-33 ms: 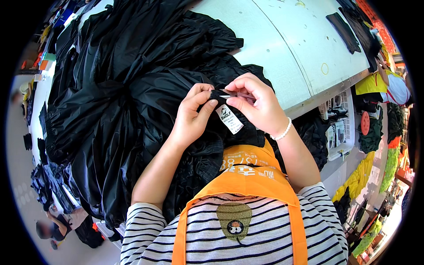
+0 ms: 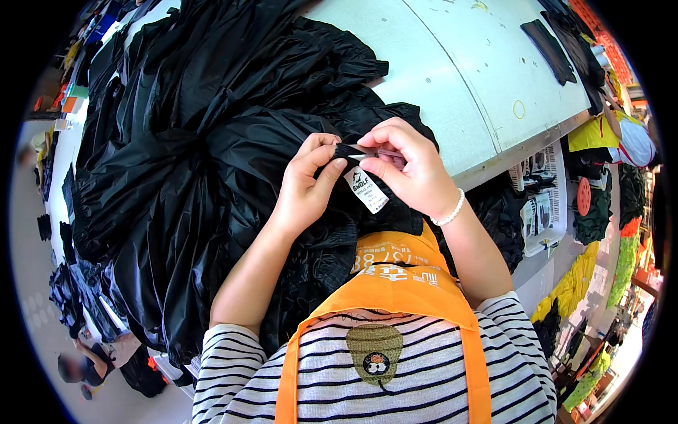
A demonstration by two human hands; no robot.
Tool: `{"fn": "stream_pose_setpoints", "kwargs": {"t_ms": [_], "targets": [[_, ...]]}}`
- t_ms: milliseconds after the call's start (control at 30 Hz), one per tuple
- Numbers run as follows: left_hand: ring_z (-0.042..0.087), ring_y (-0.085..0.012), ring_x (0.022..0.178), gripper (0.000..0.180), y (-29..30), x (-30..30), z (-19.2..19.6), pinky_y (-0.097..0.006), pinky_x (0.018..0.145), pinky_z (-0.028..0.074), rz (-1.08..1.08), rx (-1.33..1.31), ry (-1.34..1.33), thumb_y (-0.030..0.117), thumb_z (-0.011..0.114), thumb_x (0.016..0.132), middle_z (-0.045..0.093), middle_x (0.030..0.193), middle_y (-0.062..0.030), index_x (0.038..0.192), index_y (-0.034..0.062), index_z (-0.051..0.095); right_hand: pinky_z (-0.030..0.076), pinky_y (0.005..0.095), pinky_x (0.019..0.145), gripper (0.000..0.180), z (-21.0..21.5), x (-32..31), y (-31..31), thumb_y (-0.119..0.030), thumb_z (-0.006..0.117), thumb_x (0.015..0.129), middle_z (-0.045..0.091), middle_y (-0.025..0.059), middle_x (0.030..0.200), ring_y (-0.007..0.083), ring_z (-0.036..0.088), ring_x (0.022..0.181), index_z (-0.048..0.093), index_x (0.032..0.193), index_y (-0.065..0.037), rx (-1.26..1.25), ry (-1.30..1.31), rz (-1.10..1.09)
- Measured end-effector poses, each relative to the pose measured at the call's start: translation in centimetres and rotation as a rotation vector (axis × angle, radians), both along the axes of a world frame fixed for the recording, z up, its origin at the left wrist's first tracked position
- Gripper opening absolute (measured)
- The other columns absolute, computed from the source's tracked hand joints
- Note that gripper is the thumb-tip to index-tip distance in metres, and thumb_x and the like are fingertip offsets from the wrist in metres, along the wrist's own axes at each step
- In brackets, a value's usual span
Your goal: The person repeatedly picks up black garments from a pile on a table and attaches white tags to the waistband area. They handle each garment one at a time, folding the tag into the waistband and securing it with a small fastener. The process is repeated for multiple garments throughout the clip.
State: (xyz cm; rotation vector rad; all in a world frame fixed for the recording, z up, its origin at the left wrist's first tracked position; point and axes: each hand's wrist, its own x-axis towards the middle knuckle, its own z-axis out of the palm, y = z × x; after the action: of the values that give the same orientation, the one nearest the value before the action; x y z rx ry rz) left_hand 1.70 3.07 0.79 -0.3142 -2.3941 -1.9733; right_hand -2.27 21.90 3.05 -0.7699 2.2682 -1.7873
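The left hand (image 2: 311, 180) is pinching the edge of a black garment (image 2: 345, 151) just in front of the orange apron (image 2: 395, 286), while the right hand (image 2: 415, 171) is grasping small thread snips (image 2: 369, 150) at that edge, where a white label (image 2: 367, 191) is hanging.

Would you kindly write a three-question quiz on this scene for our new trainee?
1. Which hand holds the snips: (a) left or (b) right?
2. True or false: the bracelet is on the left wrist.
3. Fill in: the left hand pinches the black ____.

Key:
1. b, the right hand.
2. False; the bracelet is on the right wrist.
3. Fabric.
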Motion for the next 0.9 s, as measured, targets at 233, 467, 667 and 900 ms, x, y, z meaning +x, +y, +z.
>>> {"fn": "stream_pose_setpoints", "kwargs": {"t_ms": [233, 467, 667, 900], "targets": [[0.051, -0.0167, 0.098, 0.013, 0.0, 0.1, -0.2, -0.026, 0.088, 0.039, -0.014, -0.047, 0.018, -0.003, 0.054, 0.086, 0.055, 0.104, -0.0090, 0.097, -0.0033, 0.061, 0.045, 0.0207, 0.060, 0.017, -1.3, 0.0, -0.9, 0.000, 0.069, 0.079, 0.055, 0.0040, 0.087, 0.0091, 0.055, 0.068, 0.059, 0.093, -0.001, 0.004, 0.175, -0.050], [0.051, -0.0173, 0.105, 0.014, -0.4, -0.4, -0.7, -0.026, 0.093, 0.037, 0.097, 0.240, -0.080, 0.004, 0.056, 0.090, 0.058, 0.106, -0.0093, 0.099, -0.0048, 0.062, 0.042, 0.0166, 0.058, 0.017, -1.7, -0.8, 0.1, -0.010, 0.069, 0.083, 0.061, 0.0000, 0.080, 0.0028, 0.051, 0.064, 0.061, 0.096, -0.001, -0.243, -0.264, -0.272], [0.051, -0.0171, 0.105, 0.015, -0.3, -0.4, -1.3, -0.026, 0.092, 0.038, 0.114, 0.216, -0.087, 0.006, 0.059, 0.089, 0.060, 0.103, -0.0087, 0.098, -0.0044, 0.065, 0.042, 0.0189, 0.056, 0.013, -1.7, 0.5, -1.1, -0.011, 0.071, 0.081, 0.063, 0.0004, 0.071, 0.0035, 0.050, 0.058, 0.064, 0.083, 0.000, -0.142, -0.312, -0.160], [0.051, -0.0160, 0.105, 0.015, -0.3, -0.4, -1.1, -0.025, 0.092, 0.037, 0.150, 0.191, -0.150, 0.007, 0.059, 0.089, 0.060, 0.103, -0.0084, 0.097, -0.0047, 0.065, 0.039, 0.0191, 0.055, 0.012, -1.4, -0.5, -0.7, -0.012, 0.060, 0.090, 0.055, -0.0018, 0.070, 0.0034, 0.046, 0.060, 0.058, 0.086, -0.001, -0.178, -0.188, -0.235]]}}
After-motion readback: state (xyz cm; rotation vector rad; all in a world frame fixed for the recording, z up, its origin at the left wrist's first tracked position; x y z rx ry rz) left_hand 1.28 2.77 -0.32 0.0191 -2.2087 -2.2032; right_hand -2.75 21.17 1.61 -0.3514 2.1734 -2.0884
